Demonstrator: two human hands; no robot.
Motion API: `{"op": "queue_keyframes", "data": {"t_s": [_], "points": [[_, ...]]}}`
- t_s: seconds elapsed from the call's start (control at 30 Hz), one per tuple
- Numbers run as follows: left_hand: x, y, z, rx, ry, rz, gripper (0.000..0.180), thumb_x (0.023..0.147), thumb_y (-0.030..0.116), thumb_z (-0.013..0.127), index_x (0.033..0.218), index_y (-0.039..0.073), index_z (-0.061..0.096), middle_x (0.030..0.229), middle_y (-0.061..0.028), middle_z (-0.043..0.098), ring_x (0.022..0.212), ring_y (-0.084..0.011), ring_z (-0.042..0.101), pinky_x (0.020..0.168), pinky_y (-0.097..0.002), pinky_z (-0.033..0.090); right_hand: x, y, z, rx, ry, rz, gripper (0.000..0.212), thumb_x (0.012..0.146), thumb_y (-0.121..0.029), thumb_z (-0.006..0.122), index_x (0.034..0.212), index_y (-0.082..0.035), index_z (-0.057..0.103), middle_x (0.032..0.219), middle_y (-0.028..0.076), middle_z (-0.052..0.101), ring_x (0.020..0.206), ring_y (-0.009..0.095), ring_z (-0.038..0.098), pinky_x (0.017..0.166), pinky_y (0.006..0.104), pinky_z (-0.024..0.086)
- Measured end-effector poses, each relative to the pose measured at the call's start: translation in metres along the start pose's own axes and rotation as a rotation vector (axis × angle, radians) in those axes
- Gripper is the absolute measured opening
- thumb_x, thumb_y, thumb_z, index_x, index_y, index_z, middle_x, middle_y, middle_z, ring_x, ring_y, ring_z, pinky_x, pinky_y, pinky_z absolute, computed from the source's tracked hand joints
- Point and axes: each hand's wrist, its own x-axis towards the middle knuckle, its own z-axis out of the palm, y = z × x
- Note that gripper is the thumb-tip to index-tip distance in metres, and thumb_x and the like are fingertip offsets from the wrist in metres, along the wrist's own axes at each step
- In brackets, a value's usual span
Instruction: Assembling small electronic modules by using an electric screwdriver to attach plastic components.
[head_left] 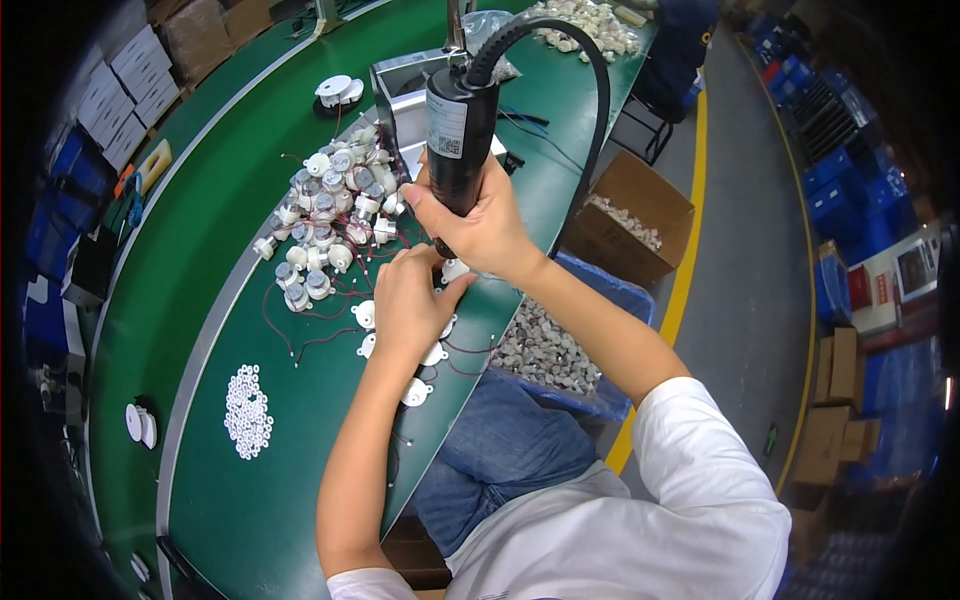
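Note:
My right hand [490,220] is wrapped round an upright black electric screwdriver [478,125], with a thick cable curving off its top. Its lower end points down at a small white plastic motor unit [455,270]. The thumb and fingers of my left hand [408,300] close on that unit at the table; the driver's tip is hidden by the fingers. Several similar white round motor units [415,392] with thin wires lie beside and below my left hand. Beyond it, to the left, is a heap of white and grey motors [335,205] with dark red wires.
Small white rings [247,415] lie spread on the green table [290,500]. A metal-sided box [398,85] stands behind the screwdriver. To the right are a blue-lined bin [545,350] of small parts and a cardboard box [640,215]. A person [680,50] is at the far right end.

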Motion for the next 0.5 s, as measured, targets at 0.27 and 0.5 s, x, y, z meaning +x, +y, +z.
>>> {"op": "queue_keyframes", "data": {"t_s": [0.27,0.5], "points": [[0.0,0.004,-0.003,0.035,0.012,0.015,0.036,0.076,0.025,0.09,0.096,-0.002,0.076,0.085,-0.0121,0.07,0.083,-0.0315,0.065,0.077,-0.0449,0.046,0.004,-0.003,-0.002,0.007,0.06,0.012,0.038,0.095,-0.005,0.076,0.125,-0.002,0.053,0.086,0.0,0.063,0.067,0.006,0.059,0.059,0.0235,0.048],[-0.007,0.023,-0.046,0.217,-0.054,0.024,0.061,0.084,0.051,0.082,0.121,0.003,0.075,0.119,-0.0174,0.073,0.114,-0.0338,0.064,0.102,-0.0462,0.047,0.082,-0.022,-0.035,-0.14,0.237,-0.216,0.036,0.098,-0.011,0.076,0.122,-0.001,0.05,0.077,0.0,0.064,0.064,0.008,0.063,0.059,0.0244,0.048]]}}
